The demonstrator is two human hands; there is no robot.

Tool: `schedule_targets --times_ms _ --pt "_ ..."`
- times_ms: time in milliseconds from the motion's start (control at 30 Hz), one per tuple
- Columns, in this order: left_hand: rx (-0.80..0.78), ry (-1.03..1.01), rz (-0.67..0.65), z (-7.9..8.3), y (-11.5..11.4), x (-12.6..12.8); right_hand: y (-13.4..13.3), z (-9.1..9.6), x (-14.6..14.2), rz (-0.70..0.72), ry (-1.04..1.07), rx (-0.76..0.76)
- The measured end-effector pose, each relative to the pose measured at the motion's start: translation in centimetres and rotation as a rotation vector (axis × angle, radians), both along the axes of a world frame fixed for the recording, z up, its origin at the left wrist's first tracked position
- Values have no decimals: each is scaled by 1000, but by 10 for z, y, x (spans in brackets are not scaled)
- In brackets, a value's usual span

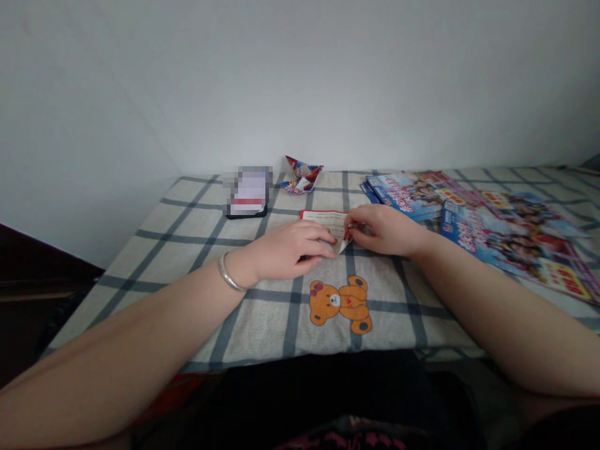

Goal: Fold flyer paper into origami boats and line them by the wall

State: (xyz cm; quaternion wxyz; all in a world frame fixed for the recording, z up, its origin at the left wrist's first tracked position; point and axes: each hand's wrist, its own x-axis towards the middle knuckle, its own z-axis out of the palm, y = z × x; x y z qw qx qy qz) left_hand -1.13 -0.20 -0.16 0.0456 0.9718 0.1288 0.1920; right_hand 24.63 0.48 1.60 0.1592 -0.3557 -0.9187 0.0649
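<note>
A small sheet of paper (328, 220) with a red edge lies on the checked cloth (197, 250) in the middle. My left hand (285, 250), with a silver bangle at the wrist, rests on the paper's near left part, fingers pressed down flat. My right hand (382, 230) pinches the paper's near right corner, which is folded up into a white point.
A folded paper boat (302, 175) sits at the back near the wall. A phone (248, 192) lies to its left. Colourful printed magazine sheets (492, 219) are spread at the right. An orange bear print (341, 303) marks the cloth near the front edge.
</note>
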Motion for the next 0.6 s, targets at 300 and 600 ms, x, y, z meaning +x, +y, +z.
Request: schedule_targets --times_ms 300,600 --pt "-49 7 12 0 0 0 3 -2 -1 -101 80 -138" --pt "4 19 135 -2 0 1 11 -11 -6 -253 238 -241"
